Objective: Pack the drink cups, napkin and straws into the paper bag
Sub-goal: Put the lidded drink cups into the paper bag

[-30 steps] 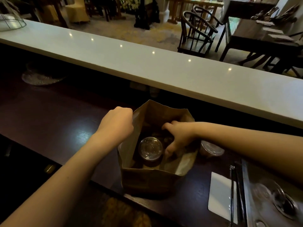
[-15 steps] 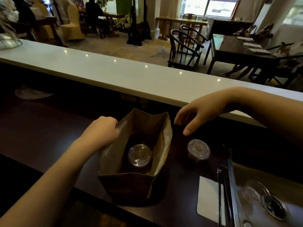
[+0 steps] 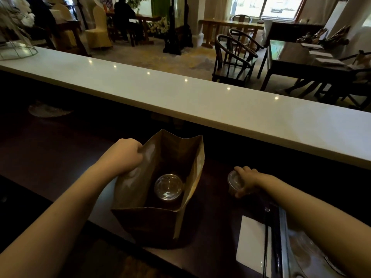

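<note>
- The brown paper bag point(image 3: 160, 197) stands upright and open on the dark counter point(image 3: 50, 157), its mouth wide and its walls a little creased.
- Inside the bag, at the bottom, one drink cup point(image 3: 168, 187) stands with a clear round lid on top; the drink under the lid looks dark.
- The left hand point(image 3: 125, 155) is at the left rim of the bag, and its fingers are closed on the paper edge.
- A second cup point(image 3: 234, 182), also with a clear lid, stands on the counter to the right of the bag, apart from it.
- The right hand point(image 3: 246, 180) is on this second cup, the fingers point(image 3: 242, 169) curled around the lid and the side; it seems to be a firm grip, but the light is poor there.
- A white napkin point(image 3: 251, 245) lies flat on the counter nearer to the person, at the right.
- Dark straws point(image 3: 266, 237) lie along the right edge of the napkin, partly over it.
</note>
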`<state>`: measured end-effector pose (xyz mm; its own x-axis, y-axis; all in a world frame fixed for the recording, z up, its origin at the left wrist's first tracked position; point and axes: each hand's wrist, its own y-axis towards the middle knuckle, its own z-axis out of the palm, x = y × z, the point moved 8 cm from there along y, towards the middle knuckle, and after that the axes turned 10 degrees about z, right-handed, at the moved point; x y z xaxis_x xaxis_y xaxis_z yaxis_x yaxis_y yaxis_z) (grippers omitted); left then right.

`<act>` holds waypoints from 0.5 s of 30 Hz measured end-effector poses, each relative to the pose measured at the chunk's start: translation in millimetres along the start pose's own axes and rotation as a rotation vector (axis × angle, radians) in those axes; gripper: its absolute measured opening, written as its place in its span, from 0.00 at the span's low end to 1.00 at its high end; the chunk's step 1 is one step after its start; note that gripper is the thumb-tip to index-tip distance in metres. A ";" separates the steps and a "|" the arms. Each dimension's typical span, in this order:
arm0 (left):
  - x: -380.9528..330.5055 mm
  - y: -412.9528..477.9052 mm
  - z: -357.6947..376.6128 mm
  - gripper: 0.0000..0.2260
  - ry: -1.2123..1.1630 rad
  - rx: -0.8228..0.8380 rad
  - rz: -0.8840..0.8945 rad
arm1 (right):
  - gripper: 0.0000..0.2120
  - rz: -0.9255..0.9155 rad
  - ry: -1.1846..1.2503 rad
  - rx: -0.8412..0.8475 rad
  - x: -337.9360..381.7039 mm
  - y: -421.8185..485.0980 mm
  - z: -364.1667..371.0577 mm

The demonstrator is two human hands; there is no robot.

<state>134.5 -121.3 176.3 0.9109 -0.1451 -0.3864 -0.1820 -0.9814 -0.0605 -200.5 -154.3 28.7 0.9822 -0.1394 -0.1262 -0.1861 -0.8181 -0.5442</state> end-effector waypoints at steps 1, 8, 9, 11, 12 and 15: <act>-0.6 -0.2 -0.1 0.10 -0.017 0.006 -0.002 | 0.53 0.000 0.022 -0.016 0.4 2.4 2.2; 3.1 -7.2 -0.5 0.09 -0.161 0.059 -0.029 | 0.50 -0.046 0.077 -0.055 11.0 1.6 2.7; 3.8 -8.7 -0.2 0.09 -0.197 0.067 -0.036 | 0.49 -0.060 0.083 -0.052 13.3 -1.6 1.5; 5.1 -12.2 1.1 0.09 -0.278 0.091 -0.050 | 0.48 -0.093 0.081 -0.056 19.0 -11.2 -5.5; 5.3 -14.1 1.7 0.09 -0.310 0.104 -0.051 | 0.47 -0.118 0.078 -0.059 22.8 -18.4 -11.8; 7.3 -18.6 1.1 0.10 -0.347 0.115 -0.042 | 0.46 -0.212 0.096 -0.084 35.4 -49.0 -41.6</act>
<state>144.2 -104.0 173.5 0.7423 -0.0348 -0.6692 -0.2059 -0.9622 -0.1783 -155.4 -142.4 85.3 0.9978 -0.0083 0.0652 0.0239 -0.8778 -0.4785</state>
